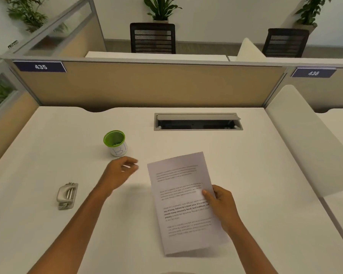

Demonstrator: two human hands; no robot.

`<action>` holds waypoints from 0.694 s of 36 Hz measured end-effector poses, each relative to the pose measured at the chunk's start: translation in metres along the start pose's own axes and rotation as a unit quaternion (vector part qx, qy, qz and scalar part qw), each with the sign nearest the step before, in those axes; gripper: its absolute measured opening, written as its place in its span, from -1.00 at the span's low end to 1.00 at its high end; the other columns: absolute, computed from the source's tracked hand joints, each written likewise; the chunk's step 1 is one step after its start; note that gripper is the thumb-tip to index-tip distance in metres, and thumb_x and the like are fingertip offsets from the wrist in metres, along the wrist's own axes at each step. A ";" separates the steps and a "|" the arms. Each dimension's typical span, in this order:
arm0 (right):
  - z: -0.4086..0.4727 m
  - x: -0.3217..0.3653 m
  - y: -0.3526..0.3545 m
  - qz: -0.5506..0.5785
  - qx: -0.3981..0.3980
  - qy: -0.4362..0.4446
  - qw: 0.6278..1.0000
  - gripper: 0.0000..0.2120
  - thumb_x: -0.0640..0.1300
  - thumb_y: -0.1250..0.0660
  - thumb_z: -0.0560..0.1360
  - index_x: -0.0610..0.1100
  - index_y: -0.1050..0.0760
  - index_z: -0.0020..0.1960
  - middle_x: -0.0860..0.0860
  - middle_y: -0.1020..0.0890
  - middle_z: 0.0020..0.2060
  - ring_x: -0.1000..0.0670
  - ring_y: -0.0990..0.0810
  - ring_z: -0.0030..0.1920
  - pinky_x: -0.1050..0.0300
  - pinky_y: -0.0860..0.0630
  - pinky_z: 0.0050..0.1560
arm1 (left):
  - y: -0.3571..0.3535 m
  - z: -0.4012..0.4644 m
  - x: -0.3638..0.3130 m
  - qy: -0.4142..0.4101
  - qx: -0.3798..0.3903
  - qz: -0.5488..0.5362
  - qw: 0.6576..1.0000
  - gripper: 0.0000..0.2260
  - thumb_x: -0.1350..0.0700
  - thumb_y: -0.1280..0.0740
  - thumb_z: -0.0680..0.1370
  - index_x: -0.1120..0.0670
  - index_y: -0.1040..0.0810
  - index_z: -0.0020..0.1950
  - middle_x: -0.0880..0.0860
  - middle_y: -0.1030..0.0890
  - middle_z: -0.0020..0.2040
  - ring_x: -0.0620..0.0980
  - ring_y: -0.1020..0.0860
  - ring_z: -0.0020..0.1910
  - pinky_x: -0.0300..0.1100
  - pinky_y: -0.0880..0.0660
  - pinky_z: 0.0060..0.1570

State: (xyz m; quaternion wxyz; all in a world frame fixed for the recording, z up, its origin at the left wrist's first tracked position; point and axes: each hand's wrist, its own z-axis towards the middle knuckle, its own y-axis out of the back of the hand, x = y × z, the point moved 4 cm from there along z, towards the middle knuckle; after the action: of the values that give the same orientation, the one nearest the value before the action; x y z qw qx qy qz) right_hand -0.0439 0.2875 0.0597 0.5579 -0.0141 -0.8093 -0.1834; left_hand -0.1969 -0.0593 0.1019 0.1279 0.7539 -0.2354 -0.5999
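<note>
My right hand (221, 204) grips the right edge of a printed sheet of paper (182, 202), thumb on top, and holds it lifted a little above the white desk (255, 165). My left hand (120, 173) hovers blurred over the desk to the left of the paper, fingers loosely curled, holding nothing. Just beyond that hand stands a white cup with a green rim (115, 142), marked "B1", with small bits inside. A grey hole punch (67, 195) lies on the desk at the left.
An open cable tray (198, 122) is sunk into the desk at the back. A tan partition (147, 86) with labels 435 and 436 closes the far side. A white divider (305, 139) slopes along the right. Chairs and plants stand beyond.
</note>
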 end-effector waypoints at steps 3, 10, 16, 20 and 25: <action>0.002 -0.014 -0.006 0.038 -0.004 -0.041 0.998 -0.89 -0.09 -0.44 0.65 -0.07 -0.73 0.07 -0.04 -0.82 -0.06 -0.15 -0.82 -0.08 -0.18 -0.77 0.00 | 0.044 -0.002 0.049 0.040 -0.117 0.023 0.992 -0.80 0.20 -0.50 0.59 0.16 -0.70 0.21 0.15 -0.73 0.19 0.20 -0.67 0.15 -0.08 -0.56 0.07; 0.006 -0.035 -0.020 0.079 -0.035 -0.120 0.989 -0.90 -0.10 -0.45 0.63 -0.03 -0.74 0.09 -0.01 -0.83 -0.05 -0.12 -0.83 -0.07 -0.16 -0.76 0.02 | 0.135 -0.020 0.150 0.219 -0.213 0.194 0.932 -0.56 -0.01 -0.36 0.66 0.10 -0.51 0.52 0.34 -0.44 0.50 0.42 -0.33 0.49 0.38 -0.41 0.37; 0.005 -0.042 -0.027 0.098 -0.053 -0.134 0.985 -0.89 -0.10 -0.47 0.62 -0.02 -0.73 0.12 0.01 -0.83 -0.04 -0.10 -0.83 -0.07 -0.18 -0.76 0.04 | 0.152 -0.027 0.174 0.256 -0.164 0.184 0.935 -0.23 -0.19 -0.01 0.52 0.28 -0.40 0.57 0.52 -0.44 0.43 0.45 -0.34 0.49 0.24 -0.26 0.48; 0.005 -0.043 -0.029 0.108 -0.054 -0.136 0.983 -0.89 -0.10 -0.48 0.62 -0.02 -0.73 0.12 -0.02 -0.83 -0.02 -0.12 -0.84 -0.06 -0.12 -0.76 -0.02 | 0.151 -0.029 0.180 0.250 -0.158 0.144 0.944 -0.35 -0.13 -0.04 0.61 0.24 -0.47 0.55 0.50 -0.47 0.43 0.48 -0.45 0.43 0.24 -0.38 0.44; 0.004 -0.045 -0.028 0.104 -0.061 -0.140 0.983 -0.89 -0.09 -0.48 0.61 -0.02 -0.73 0.12 -0.02 -0.83 -0.02 -0.12 -0.84 -0.07 -0.09 -0.76 -0.05 | 0.151 -0.020 0.191 0.224 -0.160 0.105 0.956 -0.60 0.04 -0.14 0.75 0.24 -0.61 0.39 0.40 -0.61 0.24 0.36 -0.59 0.16 0.10 -0.52 0.13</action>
State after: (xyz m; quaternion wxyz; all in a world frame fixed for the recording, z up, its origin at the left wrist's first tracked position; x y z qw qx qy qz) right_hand -0.0371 0.2708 0.0096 0.4528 -0.1574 -0.8611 -0.1694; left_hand -0.1761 -0.2874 0.0173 0.3584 0.8094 -0.1797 -0.4290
